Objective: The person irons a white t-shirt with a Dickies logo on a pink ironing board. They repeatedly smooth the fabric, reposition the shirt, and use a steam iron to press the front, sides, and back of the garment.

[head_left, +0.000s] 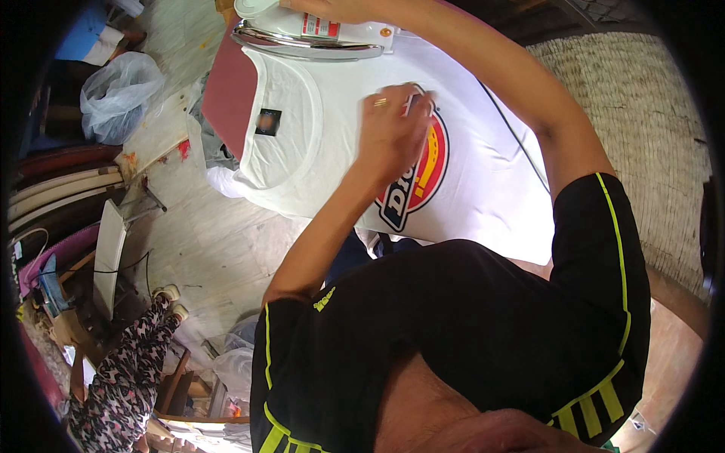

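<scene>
A white T-shirt lies spread over an ironing table with a dark red cover. Its neckline, with a small black label, points left, and its chest bears a red, yellow and black printed emblem. My left hand rests over the upper part of that print; it holds nothing, and its fingers are slightly blurred. At the far edge my right hand grips a white iron with a chrome base, which lies beyond the collar. The top of the picture cuts off part of this hand.
A dark cord runs across the shirt's right side. Woven matting hangs at the right. On the left are a clear plastic bag, stacked boards and a person in patterned trousers.
</scene>
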`<state>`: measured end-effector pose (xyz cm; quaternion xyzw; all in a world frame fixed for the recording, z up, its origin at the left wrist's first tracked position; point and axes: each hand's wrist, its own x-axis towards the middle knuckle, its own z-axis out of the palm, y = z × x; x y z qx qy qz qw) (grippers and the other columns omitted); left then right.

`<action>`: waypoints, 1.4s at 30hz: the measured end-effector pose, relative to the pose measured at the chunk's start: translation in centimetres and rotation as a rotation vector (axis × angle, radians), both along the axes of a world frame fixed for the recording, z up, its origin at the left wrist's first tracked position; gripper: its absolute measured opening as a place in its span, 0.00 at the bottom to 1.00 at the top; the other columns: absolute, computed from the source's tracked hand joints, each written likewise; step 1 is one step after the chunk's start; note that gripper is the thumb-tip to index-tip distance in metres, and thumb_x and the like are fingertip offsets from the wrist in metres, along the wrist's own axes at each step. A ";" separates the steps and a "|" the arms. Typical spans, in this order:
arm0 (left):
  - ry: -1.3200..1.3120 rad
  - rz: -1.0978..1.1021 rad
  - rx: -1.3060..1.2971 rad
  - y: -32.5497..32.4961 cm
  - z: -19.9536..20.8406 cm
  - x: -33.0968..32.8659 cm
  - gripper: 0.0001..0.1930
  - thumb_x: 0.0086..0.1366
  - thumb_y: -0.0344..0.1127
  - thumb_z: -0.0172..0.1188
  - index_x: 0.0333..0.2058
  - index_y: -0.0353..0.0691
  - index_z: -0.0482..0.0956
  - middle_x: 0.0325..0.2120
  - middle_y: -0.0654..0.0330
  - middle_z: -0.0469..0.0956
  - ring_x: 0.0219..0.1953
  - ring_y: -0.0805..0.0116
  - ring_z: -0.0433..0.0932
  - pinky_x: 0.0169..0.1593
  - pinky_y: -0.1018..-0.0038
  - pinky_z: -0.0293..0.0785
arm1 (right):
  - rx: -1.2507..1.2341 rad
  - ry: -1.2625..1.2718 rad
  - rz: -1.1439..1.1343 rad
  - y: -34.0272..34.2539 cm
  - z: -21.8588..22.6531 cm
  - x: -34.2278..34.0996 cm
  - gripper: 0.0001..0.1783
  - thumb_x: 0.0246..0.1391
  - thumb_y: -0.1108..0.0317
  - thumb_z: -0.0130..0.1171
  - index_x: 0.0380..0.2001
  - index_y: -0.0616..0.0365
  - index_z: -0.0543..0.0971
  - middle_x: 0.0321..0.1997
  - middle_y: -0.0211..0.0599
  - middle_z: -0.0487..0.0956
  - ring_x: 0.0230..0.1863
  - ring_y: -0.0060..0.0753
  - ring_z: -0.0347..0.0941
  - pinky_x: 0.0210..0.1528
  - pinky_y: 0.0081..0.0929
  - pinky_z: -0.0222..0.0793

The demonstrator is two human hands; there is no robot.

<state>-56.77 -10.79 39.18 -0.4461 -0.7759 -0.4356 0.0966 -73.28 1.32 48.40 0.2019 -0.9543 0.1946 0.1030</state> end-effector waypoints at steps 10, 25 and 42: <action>0.325 -0.107 -0.359 16.0 -0.1 4.1 0.11 0.59 0.34 0.60 0.40 0.53 0.82 0.42 0.64 0.75 0.52 0.56 0.71 0.44 0.60 0.65 | 0.065 -0.028 0.035 4.9 1.4 4.6 0.25 0.61 0.53 0.51 0.39 0.70 0.76 0.34 0.67 0.79 0.40 0.67 0.78 0.45 0.53 0.73; 0.265 -0.497 -0.019 18.5 0.3 23.4 0.03 0.59 0.38 0.61 0.31 0.49 0.79 0.38 0.61 0.69 0.47 0.58 0.70 0.47 0.60 0.67 | -0.023 -0.139 -0.349 14.4 4.4 24.4 0.23 0.63 0.54 0.52 0.37 0.71 0.75 0.33 0.67 0.78 0.39 0.66 0.78 0.41 0.51 0.72; 0.036 -0.506 -0.109 7.8 -0.1 23.9 0.15 0.57 0.39 0.62 0.43 0.44 0.81 0.52 0.58 0.71 0.57 0.55 0.68 0.56 0.51 0.63 | -0.118 -0.063 -0.763 16.4 3.8 30.9 0.24 0.65 0.53 0.50 0.41 0.69 0.74 0.36 0.68 0.79 0.41 0.68 0.77 0.43 0.55 0.71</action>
